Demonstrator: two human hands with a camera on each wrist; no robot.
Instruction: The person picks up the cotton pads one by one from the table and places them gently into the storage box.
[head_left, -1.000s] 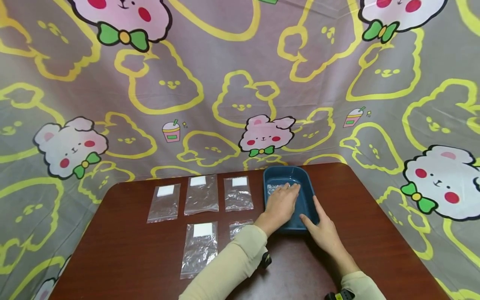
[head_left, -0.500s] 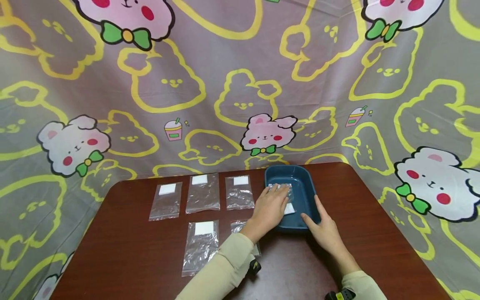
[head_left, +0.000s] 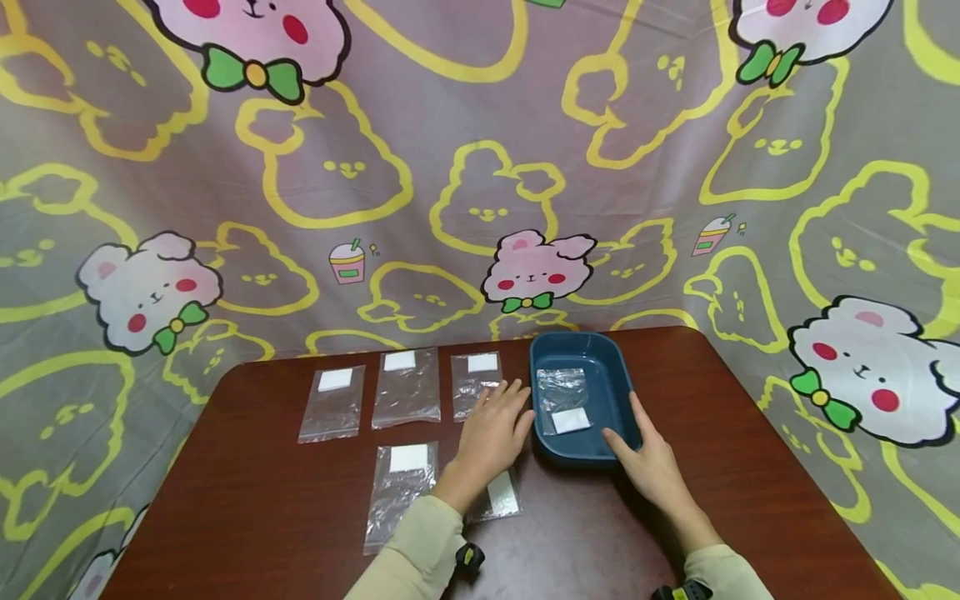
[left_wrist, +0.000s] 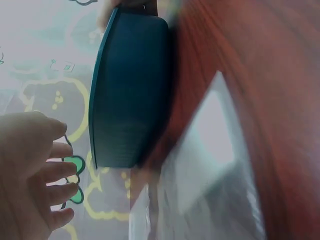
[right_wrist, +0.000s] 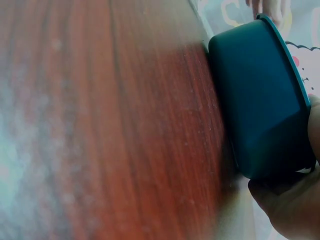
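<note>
My right hand (head_left: 654, 465) grips the near right corner of a blue plastic tray (head_left: 606, 392), thumb over the rim and fingers along the outer wall. A clear zip bag (head_left: 562, 388) with a white label lies flat inside the tray, label toward me. Left of the tray, my left hand (head_left: 491, 429) holds nothing, its fingers extended and spread. In the left wrist view the left hand (left_wrist: 35, 175) is beside the tray wall (left_wrist: 127, 90). Beneath that hand and forearm, a labelled zip bag (head_left: 504, 497) lies partly hidden on the table.
On the brown table (head_left: 247, 500), a back row holds a left bag (head_left: 330, 415), a middle bag (head_left: 407, 396) and a right bag (head_left: 467, 387) partly behind my left fingers. Another bag (head_left: 390, 500) lies nearer me. A patterned cloth (head_left: 420, 217) hangs behind the table.
My left hand has come out of the tray and moved left and toward me, uncovering the zip bag lying inside. My right hand keeps its grip on the tray.
</note>
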